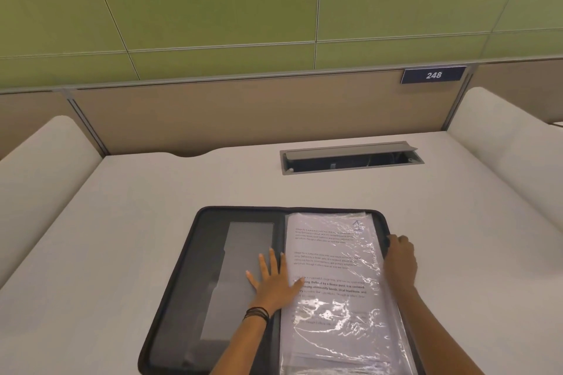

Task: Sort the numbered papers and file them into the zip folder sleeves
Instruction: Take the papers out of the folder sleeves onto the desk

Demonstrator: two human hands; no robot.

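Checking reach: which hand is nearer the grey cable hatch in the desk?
Right. The right hand grips the zip folder's right edge, below the cable hatch; the left hand lies flat at the spine, farther off.

L hand (271, 280): pressing flat on zip folder (179, 283) centre.
R hand (400, 256): gripping its 3 o'clock edge.
Sleeves (338, 316): holding papers (329, 240).

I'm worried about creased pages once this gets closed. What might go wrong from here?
1. The top plastic sleeve is wrinkled and the sheets under it look uneven; closing the zip folder could crease them or catch an edge in the zip.
2. The right hand grips the folder's right edge; lifting it may slide the stack toward the spine.
3. The left hand lies flat across the spine, where it could get pinched.
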